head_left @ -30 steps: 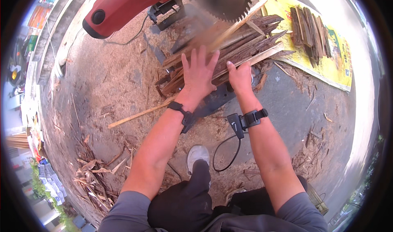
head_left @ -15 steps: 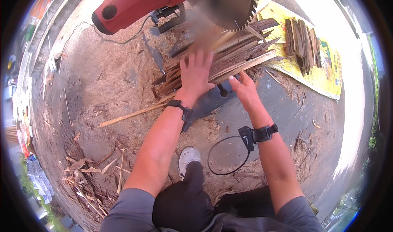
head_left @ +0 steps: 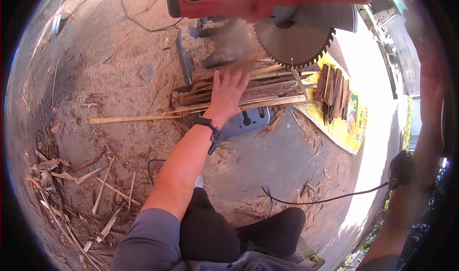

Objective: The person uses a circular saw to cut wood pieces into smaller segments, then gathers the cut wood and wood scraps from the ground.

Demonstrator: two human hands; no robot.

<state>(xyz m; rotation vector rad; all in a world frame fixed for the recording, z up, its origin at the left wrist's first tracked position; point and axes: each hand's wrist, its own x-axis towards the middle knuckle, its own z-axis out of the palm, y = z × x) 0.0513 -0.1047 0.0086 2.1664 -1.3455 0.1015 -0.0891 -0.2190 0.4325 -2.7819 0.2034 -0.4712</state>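
My left hand (head_left: 227, 93) lies with fingers spread on a bundle of rough brown wood strips (head_left: 272, 90). The strips rest across the grey base (head_left: 256, 119) of a cut-off saw. Above and beyond them is the saw's red body (head_left: 229, 0), and its toothed circular blade (head_left: 295, 42) hangs close to the far side of the strips. My right hand (head_left: 427, 36) is raised at the far right rim, away from the wood. It is dark and smeared there, so its fingers cannot be made out.
Short cut sticks (head_left: 334, 91) lie piled on a yellow printed sack (head_left: 351, 132) to the right. Splintered scraps (head_left: 60, 175) litter the ground at left, and a long thin strip (head_left: 129, 120) sticks out leftward. A black power cord (head_left: 126, 15) curves over sawdust at the far left.
My right hand has left the near edge of the wood and swung up to the far right. My left hand stays on the strips. The view has shifted, showing more of the saw.
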